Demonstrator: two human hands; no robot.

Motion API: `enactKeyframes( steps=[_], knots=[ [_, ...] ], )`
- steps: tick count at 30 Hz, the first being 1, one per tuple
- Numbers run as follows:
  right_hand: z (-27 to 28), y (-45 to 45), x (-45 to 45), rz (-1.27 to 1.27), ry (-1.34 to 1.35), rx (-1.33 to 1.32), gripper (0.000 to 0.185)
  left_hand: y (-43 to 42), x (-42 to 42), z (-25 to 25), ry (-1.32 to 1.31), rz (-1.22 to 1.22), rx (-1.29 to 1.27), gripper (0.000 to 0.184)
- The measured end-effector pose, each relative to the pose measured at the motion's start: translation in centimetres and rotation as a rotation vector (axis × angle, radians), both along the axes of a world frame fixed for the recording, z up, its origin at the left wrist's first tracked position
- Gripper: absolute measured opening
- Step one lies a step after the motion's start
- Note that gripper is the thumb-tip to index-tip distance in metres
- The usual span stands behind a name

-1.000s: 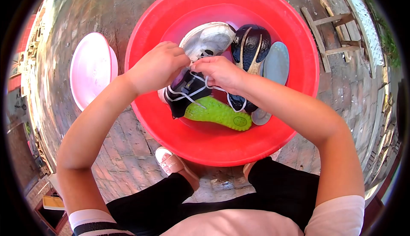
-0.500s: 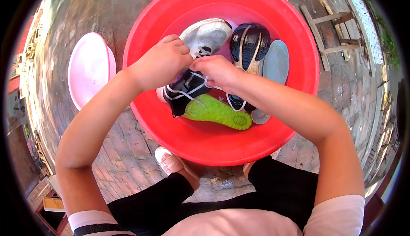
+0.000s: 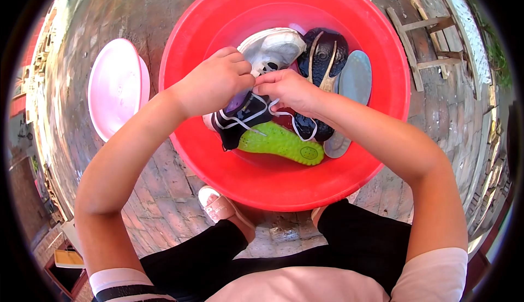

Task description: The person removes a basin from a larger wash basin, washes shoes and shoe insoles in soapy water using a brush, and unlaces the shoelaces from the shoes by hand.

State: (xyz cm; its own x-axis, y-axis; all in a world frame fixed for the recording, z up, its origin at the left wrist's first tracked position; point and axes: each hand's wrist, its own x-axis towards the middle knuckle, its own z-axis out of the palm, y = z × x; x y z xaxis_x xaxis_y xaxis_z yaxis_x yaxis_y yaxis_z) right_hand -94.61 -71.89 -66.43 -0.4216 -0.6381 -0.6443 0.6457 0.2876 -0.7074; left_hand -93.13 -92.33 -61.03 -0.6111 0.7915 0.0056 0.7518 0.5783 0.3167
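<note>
Over a large red basin (image 3: 278, 193), my left hand (image 3: 221, 81) and my right hand (image 3: 292, 89) meet with fingertips pinched on the white shoelace (image 3: 243, 120). The lace belongs to a black and white shoe (image 3: 275, 48) whose toe points up and right; its middle is hidden under my hands. Loose lace hangs in loops below them. Right of this shoe lies a second shoe (image 3: 327, 56), with its dark sole up. A green insole (image 3: 281, 142) rests below the hands, and a grey insole (image 3: 356, 78) leans along the right side.
A pink basin (image 3: 114, 89) stands on the brick floor (image 3: 158, 193) to the left. At the upper right is a wooden frame (image 3: 406, 45). A sandalled foot (image 3: 221, 206) is below the red basin.
Both hands have shifted slightly right, together with the laced shoe, whose toe has turned further right. The fingers keep their pinch on the lace.
</note>
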Motion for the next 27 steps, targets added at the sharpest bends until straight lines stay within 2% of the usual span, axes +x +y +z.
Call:
enactKeyframes(
  steps=[2, 5, 8, 14, 20, 24, 27],
  knots=[
    [0.2, 0.2, 0.3, 0.006, 0.018, 0.031, 0.022, 0.0, 0.3, -0.2, -0.037, 0.013, 0.053, 0.015],
    [-0.1, 0.7, 1.0, -0.008, 0.029, -0.033, 0.023, -0.3, 1.5, -1.2, -0.256, 0.190, 0.210, 0.016],
    [0.2, 0.9, 0.9, 0.007, 0.075, -0.028, 0.023, -0.1, 2.3, -1.5, -0.312, 0.321, 0.270, 0.016],
    [1.2, 1.0, 0.6, 0.112, 0.117, 0.086, 0.020, 0.7, 2.5, -0.6, -0.033, 0.149, 0.166, 0.018],
    [0.0, 1.2, -0.3, 0.206, 0.119, 0.073, 0.018, 1.2, 3.2, -1.0, -0.108, 0.203, 0.201, 0.020],
    [-0.8, 1.8, -0.3, 0.238, 0.080, -0.011, 0.014, 1.4, 2.9, -1.0, -0.054, 0.112, 0.126, 0.021],
    [-0.4, 1.6, 0.2, 0.170, 0.060, 0.034, 0.013, 1.5, 2.6, -0.8, 0.006, 0.035, 0.040, 0.022]
  ],
)
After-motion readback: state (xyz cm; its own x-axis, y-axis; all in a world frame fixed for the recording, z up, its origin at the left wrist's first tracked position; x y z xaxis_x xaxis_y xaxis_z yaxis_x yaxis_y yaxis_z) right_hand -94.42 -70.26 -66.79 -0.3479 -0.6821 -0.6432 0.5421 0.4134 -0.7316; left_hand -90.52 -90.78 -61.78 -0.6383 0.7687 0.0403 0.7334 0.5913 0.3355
